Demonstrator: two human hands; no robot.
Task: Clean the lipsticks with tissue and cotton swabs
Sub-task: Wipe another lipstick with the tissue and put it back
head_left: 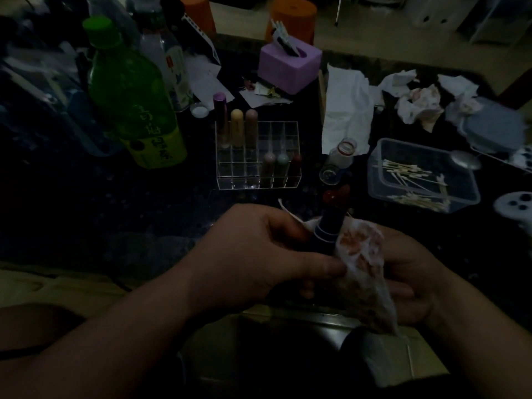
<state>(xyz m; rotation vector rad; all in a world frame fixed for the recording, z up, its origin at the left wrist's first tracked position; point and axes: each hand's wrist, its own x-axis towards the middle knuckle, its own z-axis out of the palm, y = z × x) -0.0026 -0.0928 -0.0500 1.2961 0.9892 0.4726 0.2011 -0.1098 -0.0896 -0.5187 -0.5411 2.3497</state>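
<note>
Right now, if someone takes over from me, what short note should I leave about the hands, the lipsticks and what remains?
Left hand grips the dark lipstick; right hand holds the stained tissue against it.
Six lipsticks stand in the clear organizer; cotton swabs lie in the tub at right.
Done: crumpled used tissues suggest some wiping.
Left: finish this lipstick and slot it in; whether the others are clean cannot be told.

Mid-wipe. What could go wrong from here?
1. The tissue in the right hand is already heavily stained; it could smear colour back onto the lipstick the left hand grips.
2. The small glass bottle stands just beyond the hands, seemingly uncapped; a stray move might tip it.
</note>
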